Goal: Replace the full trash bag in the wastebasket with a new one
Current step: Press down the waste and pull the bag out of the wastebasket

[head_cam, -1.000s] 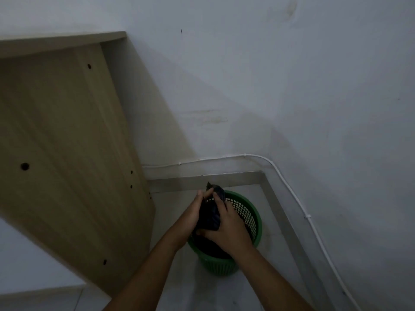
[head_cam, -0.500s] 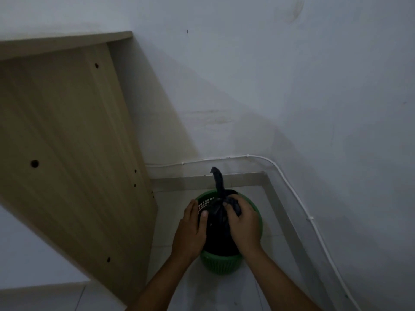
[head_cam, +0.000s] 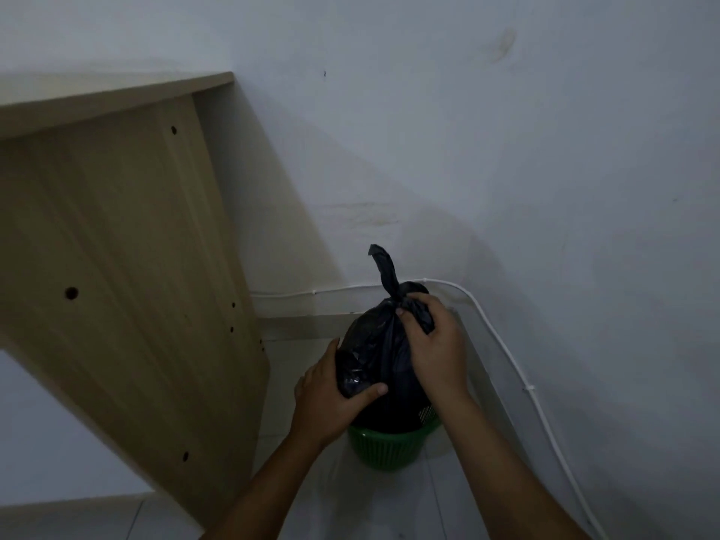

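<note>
A full black trash bag [head_cam: 378, 344], knotted at the top with a twisted tail sticking up, rises out of a green mesh wastebasket [head_cam: 383, 446] on the floor in the room's corner. My left hand [head_cam: 329, 403] clasps the bag's lower left side, thumb across its front. My right hand [head_cam: 434, 344] grips the bag just beside the knot. Most of the bag is above the basket's rim; its bottom is still inside. No new bag is in view.
A light wooden furniture panel [head_cam: 128, 267] stands close on the left of the basket. White walls meet in the corner behind it, with a thin white cable [head_cam: 506, 344] running along the skirting. The floor is pale tile.
The bag has risen out of the basket with both hands on it. My left hand has shifted from the top to the bag's side. The view has come closer.
</note>
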